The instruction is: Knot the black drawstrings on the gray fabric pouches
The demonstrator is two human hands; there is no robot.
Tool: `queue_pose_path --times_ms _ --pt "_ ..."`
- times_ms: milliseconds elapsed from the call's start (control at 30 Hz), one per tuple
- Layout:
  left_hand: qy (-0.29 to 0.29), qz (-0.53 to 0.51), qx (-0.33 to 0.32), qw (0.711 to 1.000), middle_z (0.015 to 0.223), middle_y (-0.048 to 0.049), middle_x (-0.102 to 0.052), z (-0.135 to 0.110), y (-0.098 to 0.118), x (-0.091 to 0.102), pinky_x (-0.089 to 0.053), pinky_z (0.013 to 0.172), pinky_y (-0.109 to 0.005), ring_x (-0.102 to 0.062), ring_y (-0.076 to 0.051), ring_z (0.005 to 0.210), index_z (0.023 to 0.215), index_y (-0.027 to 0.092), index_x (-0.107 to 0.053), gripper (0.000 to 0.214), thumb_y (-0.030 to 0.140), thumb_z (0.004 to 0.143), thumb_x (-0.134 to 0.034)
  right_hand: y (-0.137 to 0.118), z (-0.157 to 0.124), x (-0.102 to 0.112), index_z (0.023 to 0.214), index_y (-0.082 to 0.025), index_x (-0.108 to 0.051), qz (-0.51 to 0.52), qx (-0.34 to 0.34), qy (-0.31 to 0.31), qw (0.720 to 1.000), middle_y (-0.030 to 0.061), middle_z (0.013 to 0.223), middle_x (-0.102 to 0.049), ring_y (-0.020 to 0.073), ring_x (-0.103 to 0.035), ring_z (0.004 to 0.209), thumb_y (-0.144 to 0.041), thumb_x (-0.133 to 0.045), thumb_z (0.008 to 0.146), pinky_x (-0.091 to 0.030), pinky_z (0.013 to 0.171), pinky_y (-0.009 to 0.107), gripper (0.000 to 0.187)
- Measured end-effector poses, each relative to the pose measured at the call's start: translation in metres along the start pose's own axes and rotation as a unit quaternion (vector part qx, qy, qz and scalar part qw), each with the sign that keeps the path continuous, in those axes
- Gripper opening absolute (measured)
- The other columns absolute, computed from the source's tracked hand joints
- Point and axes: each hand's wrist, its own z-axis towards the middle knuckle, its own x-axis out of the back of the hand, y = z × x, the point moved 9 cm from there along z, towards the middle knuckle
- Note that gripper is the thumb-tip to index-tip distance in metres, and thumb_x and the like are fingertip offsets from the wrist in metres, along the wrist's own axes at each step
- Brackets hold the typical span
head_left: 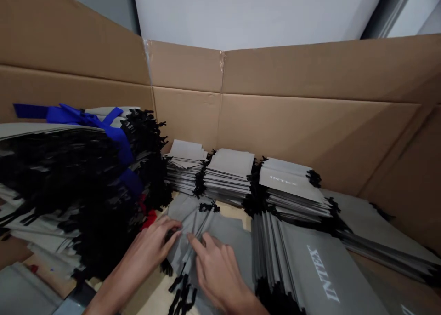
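Both of my hands rest on a small loose pile of grey drawstring bags (pixel 220 239) with black cords, low in the middle of the view. My left hand (pixel 155 243) has its fingers curled onto the left edge of the top bags. My right hand (pixel 215 266) lies on the bags with its fingers stretched forward, the fingertips meeting the left hand's. Whether either hand pinches a bag is hidden by the fingers.
Neat stacks of grey bags (pixel 229 174) stand behind, one printed INTEX (pixel 292 186). More INTEX bags (pixel 317 269) lie fanned at the right. A tall heap with black cords and a blue strap (pixel 86 119) fills the left. Cardboard walls (pixel 292 122) surround everything.
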Motion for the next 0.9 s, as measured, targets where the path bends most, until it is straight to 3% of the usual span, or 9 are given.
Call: queue_pose_path --times_ms 267,400,567,733,900 --pt "-0.03 -0.008 0.086 0.996 0.121 -0.0092 -0.088 -0.004 -0.019 -0.006 -0.059 0.1 -0.039 -0.081 -0.034 0.117 0.12 0.025 -0.085 0.041 0.05 0.103 -0.057 0.016 -0.007 -0.021 0.143 -0.034 -0.062 0.042 -0.027 -0.007 0.999 0.0041 0.12 -0.075 0.0254 -0.075 0.103 -0.008 -0.055 0.098 -0.048 0.081 0.032 0.053" --pt "-0.041 -0.108 0.119 0.986 0.118 -0.0059 -0.09 -0.002 -0.019 -0.005 -0.059 0.097 -0.035 -0.082 -0.033 0.11 0.115 0.026 -0.088 0.047 0.06 0.103 -0.058 0.019 -0.007 -0.021 0.144 -0.033 -0.06 0.067 -0.041 -0.016 0.997 0.0031 0.123 -0.075 0.0249 -0.075 0.105 -0.009 -0.051 0.098 -0.046 0.079 0.032 0.053" --pt "-0.076 -0.251 0.141 0.955 0.12 -0.0057 -0.087 -0.001 -0.017 -0.011 -0.058 0.095 -0.031 -0.078 -0.03 0.113 0.118 0.024 -0.087 0.051 0.065 0.102 -0.061 0.02 -0.006 -0.019 0.146 -0.034 -0.059 0.082 -0.043 -0.044 0.995 0.0022 0.123 -0.074 0.0241 -0.075 0.105 -0.011 -0.049 0.1 -0.046 0.078 0.032 0.053" --pt "-0.097 -0.338 0.181 0.919 0.094 -0.0053 -0.081 -0.007 -0.017 -0.015 -0.059 0.072 -0.028 -0.074 -0.022 0.081 0.128 0.021 -0.083 0.061 0.068 0.102 -0.055 0.02 -0.008 -0.019 0.149 -0.035 -0.058 0.08 -0.044 -0.065 0.994 0.0023 0.122 -0.073 0.0253 -0.075 0.106 -0.013 -0.05 0.099 -0.047 0.078 0.033 0.055" --pt "-0.05 -0.323 0.189 0.926 0.092 -0.0035 -0.081 -0.027 -0.022 -0.014 -0.063 0.076 -0.03 -0.077 -0.023 0.083 0.124 0.025 -0.081 0.047 0.062 0.1 -0.065 0.019 -0.007 -0.02 0.152 -0.035 -0.057 0.072 -0.033 -0.075 0.994 0.0039 0.124 -0.073 0.0258 -0.074 0.106 -0.015 -0.05 0.101 -0.047 0.078 0.033 0.055"
